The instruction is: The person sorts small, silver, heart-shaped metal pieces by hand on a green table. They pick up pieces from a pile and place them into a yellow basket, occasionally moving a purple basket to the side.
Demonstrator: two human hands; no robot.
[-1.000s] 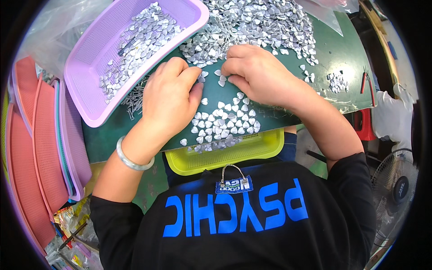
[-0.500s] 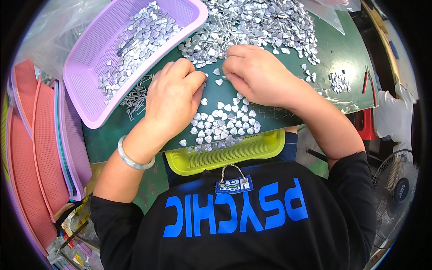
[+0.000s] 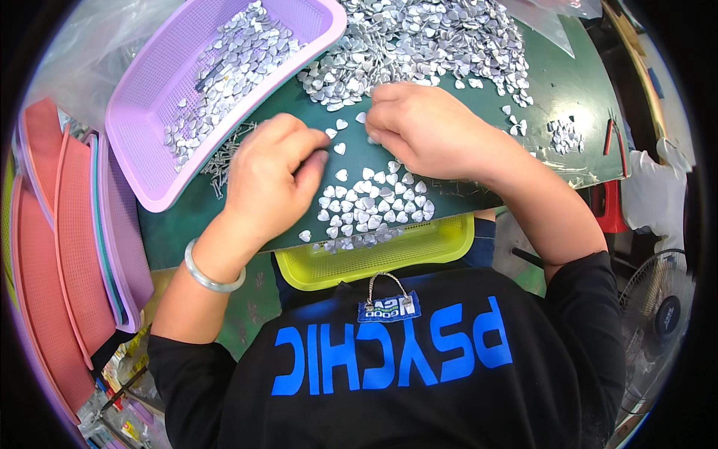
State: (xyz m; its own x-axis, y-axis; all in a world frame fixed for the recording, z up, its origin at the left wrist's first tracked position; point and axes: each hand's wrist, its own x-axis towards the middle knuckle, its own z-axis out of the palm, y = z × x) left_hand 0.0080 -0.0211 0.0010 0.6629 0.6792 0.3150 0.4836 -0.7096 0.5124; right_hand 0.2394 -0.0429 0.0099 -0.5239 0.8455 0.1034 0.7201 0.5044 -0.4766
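Silvery metallic hearts (image 3: 340, 148), two o'clock from the half-open, empty-looking left hand (image 3: 271, 170), seemingly needed light nudging, the curled right hand (image 3: 420, 129) hiding any hold.

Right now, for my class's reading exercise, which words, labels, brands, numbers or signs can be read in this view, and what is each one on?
Black shirt: large blue capitals, upside down, legible; wording withheld.
Blue patch on the shirt: white letters, upside down, partly legible; wording withheld.
Fan hub: pale marking, too small to read.
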